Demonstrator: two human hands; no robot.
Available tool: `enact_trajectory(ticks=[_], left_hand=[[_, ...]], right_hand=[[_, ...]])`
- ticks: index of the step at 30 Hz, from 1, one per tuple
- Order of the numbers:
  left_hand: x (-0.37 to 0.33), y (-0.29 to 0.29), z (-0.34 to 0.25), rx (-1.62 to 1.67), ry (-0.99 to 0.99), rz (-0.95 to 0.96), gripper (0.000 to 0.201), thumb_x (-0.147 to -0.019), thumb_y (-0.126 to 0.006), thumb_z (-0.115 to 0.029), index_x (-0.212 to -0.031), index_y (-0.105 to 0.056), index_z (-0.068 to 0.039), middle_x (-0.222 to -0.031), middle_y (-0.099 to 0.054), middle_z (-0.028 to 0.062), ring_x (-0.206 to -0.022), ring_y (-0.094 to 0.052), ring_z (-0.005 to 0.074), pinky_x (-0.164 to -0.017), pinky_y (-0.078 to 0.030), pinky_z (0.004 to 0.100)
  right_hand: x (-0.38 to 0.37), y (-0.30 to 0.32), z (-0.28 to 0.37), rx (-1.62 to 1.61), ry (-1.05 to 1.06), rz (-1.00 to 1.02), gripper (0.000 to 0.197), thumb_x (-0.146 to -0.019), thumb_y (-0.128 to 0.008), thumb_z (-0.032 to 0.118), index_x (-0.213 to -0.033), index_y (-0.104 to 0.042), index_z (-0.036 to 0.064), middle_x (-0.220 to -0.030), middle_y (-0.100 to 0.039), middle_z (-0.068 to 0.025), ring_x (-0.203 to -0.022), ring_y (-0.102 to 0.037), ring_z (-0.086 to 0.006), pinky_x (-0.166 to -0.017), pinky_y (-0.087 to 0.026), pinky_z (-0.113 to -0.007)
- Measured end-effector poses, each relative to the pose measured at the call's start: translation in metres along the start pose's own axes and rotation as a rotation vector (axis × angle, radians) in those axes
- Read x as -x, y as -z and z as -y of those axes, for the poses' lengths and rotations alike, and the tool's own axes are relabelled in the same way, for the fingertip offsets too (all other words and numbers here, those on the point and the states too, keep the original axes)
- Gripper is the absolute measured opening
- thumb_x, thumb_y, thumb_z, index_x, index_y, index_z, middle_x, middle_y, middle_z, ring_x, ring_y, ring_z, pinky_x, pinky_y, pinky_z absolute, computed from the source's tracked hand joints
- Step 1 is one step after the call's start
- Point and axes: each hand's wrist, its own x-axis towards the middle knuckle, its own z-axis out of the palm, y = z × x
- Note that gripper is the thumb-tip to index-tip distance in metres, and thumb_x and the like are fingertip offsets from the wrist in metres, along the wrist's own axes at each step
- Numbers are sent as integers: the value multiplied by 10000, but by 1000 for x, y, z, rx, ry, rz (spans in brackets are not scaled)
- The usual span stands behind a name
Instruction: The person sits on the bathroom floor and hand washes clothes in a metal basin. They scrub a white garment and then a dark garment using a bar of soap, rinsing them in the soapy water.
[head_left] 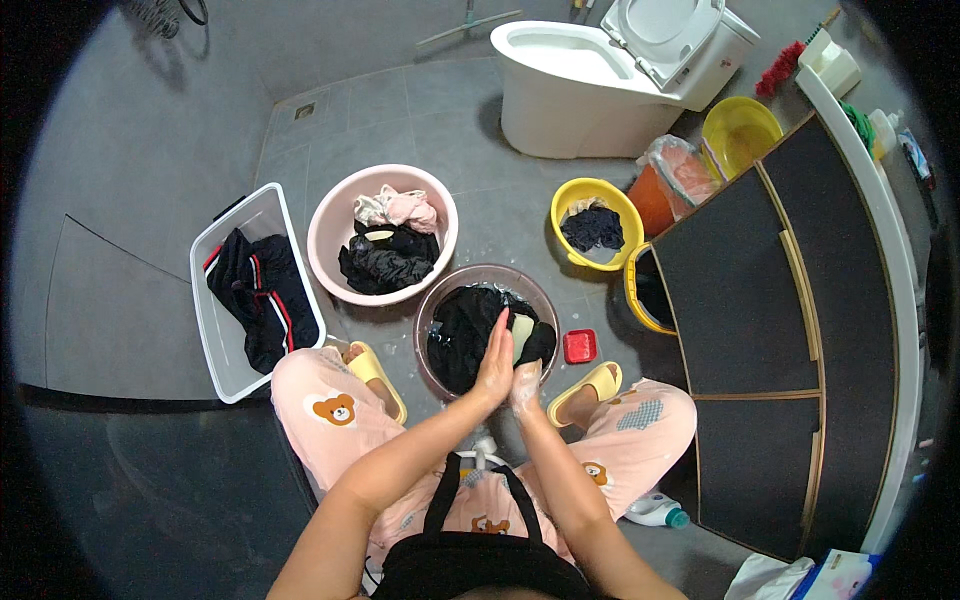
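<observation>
A brown see-through basin [427, 368] stands between my feet, with dark wet clothes [462, 335] in water. My left hand [496, 362] is over it, fingers straight and flat, palm turned towards my right hand. My right hand [526, 384], wet with whitish suds, is close beside it, gripping a bunched black garment [541, 344]; its fingers are mostly hidden. A pale green block [522, 334], which looks like a soap bar, lies against the black fabric between the hands. Just right of the basin rests a small red soap dish [580, 347].
A pink basin [322, 262] and a white tub [206, 318] hold clothes at left. At right are a yellow bucket [562, 205] with dark cloth, another bucket [634, 300] and a black cabinet [760, 310]. Behind stands a toilet [570, 120]. A bottle [655, 512] lies near my right leg.
</observation>
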Motion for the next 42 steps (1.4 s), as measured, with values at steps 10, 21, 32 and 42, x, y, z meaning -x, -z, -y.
enact_trajectory(ticks=[10, 21, 32, 42], left_hand=[[-4, 2, -10, 265, 219, -19, 778, -795, -568, -347, -1296, -86, 4, -1112, -525, 138, -1064, -443, 193, -936, -300, 297], [-5, 6, -22, -266, 136, -24, 765, -702, -635, -411, -1262, -276, -33, -1143, -456, 228, -1058, -456, 312, -892, -350, 356], [7, -7, -33, -503, 75, -174, 725, -776, -505, -462, -1269, -232, -5, -1147, -405, 237, -997, -415, 405, -861, -332, 442], [-17, 12, -15, -524, 440, -137, 582, -824, -349, -532, -1084, -462, -23, -949, -570, 213, -906, -533, 376, -766, -410, 412]], right_hand=[[23, -19, 47, -220, -104, 69, 381, -880, -364, 246, -1179, -400, 13, -1130, -478, -115, -1010, -467, -209, -876, -367, -306], [25, -10, 60, -423, -430, 166, 466, -892, -337, 339, -1259, -317, 53, -1228, -405, -59, -1118, -400, -201, -954, -317, -335], [-5, 22, -22, -584, -438, 289, 601, -864, -191, 488, -1253, -333, 52, -1214, -425, -118, -1117, -410, -261, -960, -311, -383], [22, -13, 49, -363, -489, -15, 461, -898, -222, 360, -1209, -389, 63, -1163, -472, -98, -1067, -460, -233, -920, -361, -342]])
